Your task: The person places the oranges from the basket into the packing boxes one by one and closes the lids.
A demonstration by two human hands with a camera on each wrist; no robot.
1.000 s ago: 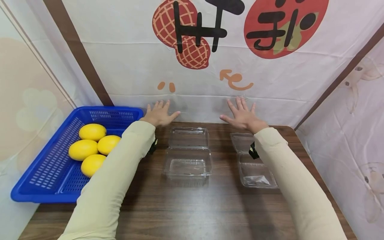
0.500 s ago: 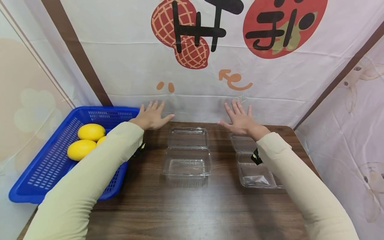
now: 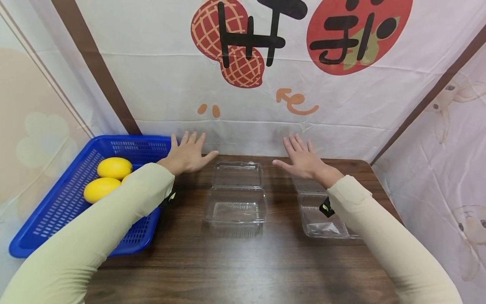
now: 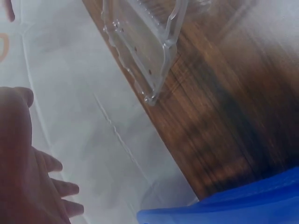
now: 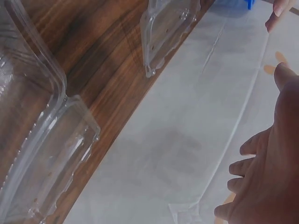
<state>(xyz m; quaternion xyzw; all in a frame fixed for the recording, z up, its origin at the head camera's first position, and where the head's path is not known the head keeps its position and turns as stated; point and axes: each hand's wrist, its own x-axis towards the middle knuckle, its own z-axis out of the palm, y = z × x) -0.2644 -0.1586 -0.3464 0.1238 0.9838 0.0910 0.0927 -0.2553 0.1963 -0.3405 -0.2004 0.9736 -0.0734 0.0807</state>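
A clear, rectangular plastic clamshell container (image 3: 236, 207) sits open on the brown wood-grain table (image 3: 235, 270), its transparent lid (image 3: 238, 174) folded out on the far side. Beyond the container's left side, the left hand (image 3: 186, 157) is raised and holds nothing, its fingers straight and spread apart. Beyond the container's right side, the right hand (image 3: 303, 161) likewise holds nothing, its fingers extended and the thumb pointing away from them. To the container's right stands a second clear plastic clamshell (image 3: 315, 219), also open, partly hidden by the right sleeve. Left of the container, and apart from it, lies a blue, slotted plastic basket (image 3: 60, 211) bearing smooth, oval yellow fruits (image 3: 102, 189), some covered by the cream left sleeve (image 3: 95, 236). Behind the container hangs a white cloth backdrop (image 3: 152, 84) with a red peanut print (image 3: 243, 67).
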